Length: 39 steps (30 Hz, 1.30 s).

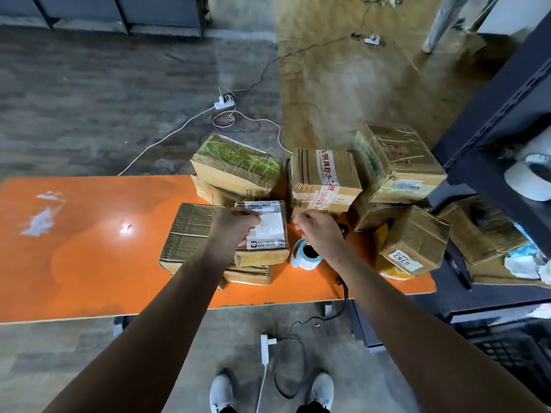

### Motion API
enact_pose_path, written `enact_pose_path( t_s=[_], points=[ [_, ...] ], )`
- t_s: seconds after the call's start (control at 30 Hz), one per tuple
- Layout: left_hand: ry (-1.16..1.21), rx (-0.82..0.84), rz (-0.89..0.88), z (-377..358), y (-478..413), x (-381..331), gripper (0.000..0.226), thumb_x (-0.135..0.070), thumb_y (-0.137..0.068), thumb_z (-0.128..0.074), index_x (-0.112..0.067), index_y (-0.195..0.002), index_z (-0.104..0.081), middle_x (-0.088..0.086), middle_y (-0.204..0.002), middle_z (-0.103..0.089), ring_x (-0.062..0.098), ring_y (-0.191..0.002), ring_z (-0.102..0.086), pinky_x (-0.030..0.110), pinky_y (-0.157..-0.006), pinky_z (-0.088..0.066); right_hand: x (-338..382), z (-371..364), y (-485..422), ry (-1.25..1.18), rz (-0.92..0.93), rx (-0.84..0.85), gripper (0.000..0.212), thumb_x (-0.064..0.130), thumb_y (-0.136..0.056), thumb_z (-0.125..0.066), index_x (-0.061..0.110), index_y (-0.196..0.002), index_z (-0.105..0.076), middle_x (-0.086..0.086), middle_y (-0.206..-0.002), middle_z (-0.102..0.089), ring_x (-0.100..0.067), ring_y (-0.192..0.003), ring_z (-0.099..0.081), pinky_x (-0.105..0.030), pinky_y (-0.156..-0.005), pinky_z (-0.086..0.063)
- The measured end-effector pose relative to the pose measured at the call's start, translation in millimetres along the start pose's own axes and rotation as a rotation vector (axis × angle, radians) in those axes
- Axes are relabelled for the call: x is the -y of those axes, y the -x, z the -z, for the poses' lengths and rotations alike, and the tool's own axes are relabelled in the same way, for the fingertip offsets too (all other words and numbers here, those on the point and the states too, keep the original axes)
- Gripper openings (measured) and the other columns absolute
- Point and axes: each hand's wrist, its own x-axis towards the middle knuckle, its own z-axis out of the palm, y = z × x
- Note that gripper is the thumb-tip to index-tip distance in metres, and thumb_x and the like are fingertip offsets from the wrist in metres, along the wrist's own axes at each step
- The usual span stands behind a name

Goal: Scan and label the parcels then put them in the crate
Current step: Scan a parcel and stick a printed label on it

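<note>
A flat cardboard parcel (190,234) lies on the orange table (89,263), with a white shipping label (268,231) on its right end. My left hand (235,226) rests over that label and pinches a small white sticker (253,213) at its top edge. My right hand (317,234) hovers just right of the parcel, above a roll of labels (304,257). Its fingers curl under, and whether they hold anything is hidden. A black scanner (345,229) peeks out behind the right hand. The black crate (507,350) sits on the floor at bottom right.
Several taped cardboard parcels (325,180) are piled at the table's back and right end. A dark metal shelf (507,120) stands on the right with boxes inside. Cables and a power strip (223,103) lie on the floor beyond. A person's legs (447,22) show at the top right.
</note>
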Motion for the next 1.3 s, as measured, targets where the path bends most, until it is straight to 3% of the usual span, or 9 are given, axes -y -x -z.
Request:
enact_pose_path(
  t_s=[0.1, 0.2, 0.37, 0.57, 0.7, 0.83, 1.03, 1.2, 1.3],
  points=[
    [0.015, 0.001, -0.001, 9, -1, 1, 0.014, -0.002, -0.082, -0.067, -0.014, -0.076, -0.070, 0.000, -0.058, -0.053, 0.012, -0.050, -0.044, 0.021, -0.048, -0.035, 21, -11, -2, 0.047, 0.024, 0.037, 0.018, 0.036, -0.095, -0.059, 0.019, -0.089, -0.065, 0.000, -0.080, -0.066, -0.009, -0.071, -0.058, -0.027, -0.065, -0.047],
    [0.005, -0.020, -0.012, 15, -1, 3, 0.013, -0.006, -0.081, -0.069, -0.017, -0.076, -0.070, -0.003, -0.055, -0.055, 0.012, -0.053, -0.047, 0.024, -0.053, -0.038, 32, -21, -2, 0.124, 0.030, 0.057, 0.014, 0.038, -0.091, -0.064, 0.025, -0.086, -0.063, 0.016, -0.071, -0.057, 0.003, -0.065, -0.055, -0.009, -0.058, -0.038],
    [-0.017, -0.020, -0.039, 22, 0, 10, 0.012, -0.006, -0.080, -0.068, -0.017, -0.076, -0.072, -0.010, -0.046, -0.055, 0.009, -0.050, -0.050, 0.022, -0.052, -0.039, 40, -31, 2, 0.186, 0.024, 0.120, 0.022, 0.035, -0.091, -0.065, 0.013, -0.087, -0.066, 0.004, -0.076, -0.061, -0.007, -0.071, -0.056, -0.020, -0.062, -0.042],
    [-0.244, -0.102, -0.176, 31, -3, 19, 0.016, -0.006, -0.077, -0.065, -0.019, -0.079, -0.073, -0.007, -0.064, -0.064, 0.007, -0.054, -0.054, 0.018, -0.046, -0.036, 55, -44, 7, 0.319, -0.053, 0.133, 0.026, 0.027, -0.090, -0.061, 0.002, -0.083, -0.064, -0.014, -0.075, -0.065, -0.029, -0.073, -0.063, -0.039, -0.069, -0.051],
    [-0.373, -0.138, -0.219, 34, -7, 23, 0.016, -0.012, -0.078, -0.066, -0.027, -0.078, -0.064, -0.013, -0.073, -0.060, 0.009, -0.069, -0.057, 0.019, -0.048, -0.034, 64, -54, 7, 0.401, -0.082, 0.123, 0.032, 0.021, -0.089, -0.057, 0.010, -0.061, -0.047, -0.010, -0.058, -0.048, -0.023, -0.054, -0.047, -0.033, -0.058, -0.041],
    [-0.419, -0.126, -0.182, 37, -13, 25, 0.033, -0.017, -0.079, -0.071, -0.020, -0.105, -0.050, -0.008, -0.086, -0.052, 0.016, -0.085, -0.053, 0.026, -0.058, -0.037, 67, -59, 6, 0.494, -0.122, 0.102, 0.038, 0.020, -0.089, -0.056, 0.015, -0.054, -0.041, -0.005, -0.053, -0.045, -0.022, -0.051, -0.045, -0.029, -0.053, -0.034],
    [-0.440, -0.146, -0.183, 37, -19, 30, 0.031, -0.018, -0.081, -0.069, -0.019, -0.103, -0.048, -0.011, -0.081, -0.049, 0.015, -0.081, -0.051, 0.022, -0.054, -0.035, 68, -62, 8, 0.553, -0.124, 0.065, 0.045, 0.022, -0.087, -0.060, 0.017, -0.051, -0.034, 0.002, -0.046, -0.033, -0.017, -0.044, -0.034, -0.024, -0.047, -0.025],
    [-0.431, -0.150, -0.166, 32, -20, 36, 0.027, -0.020, -0.082, -0.066, -0.020, -0.102, -0.047, -0.011, -0.079, -0.051, 0.017, -0.082, -0.052, 0.027, -0.057, -0.036, 71, -64, 4, 0.635, -0.155, 0.086, 0.040, 0.044, -0.091, -0.064, 0.016, -0.066, -0.049, 0.001, -0.061, -0.050, -0.018, -0.060, -0.051, -0.027, -0.049, -0.033],
    [-0.421, -0.147, -0.150, 34, -21, 37, 0.030, -0.022, -0.082, -0.066, -0.019, -0.107, -0.049, -0.011, -0.081, -0.053, 0.015, -0.081, -0.051, 0.026, -0.057, -0.035, 73, -62, 3, 0.647, -0.210, 0.045, 0.058, 0.054, -0.085, -0.068, 0.009, -0.117, -0.049, -0.007, -0.104, -0.062, -0.026, -0.100, -0.062, -0.034, -0.070, -0.050]
  ],
)
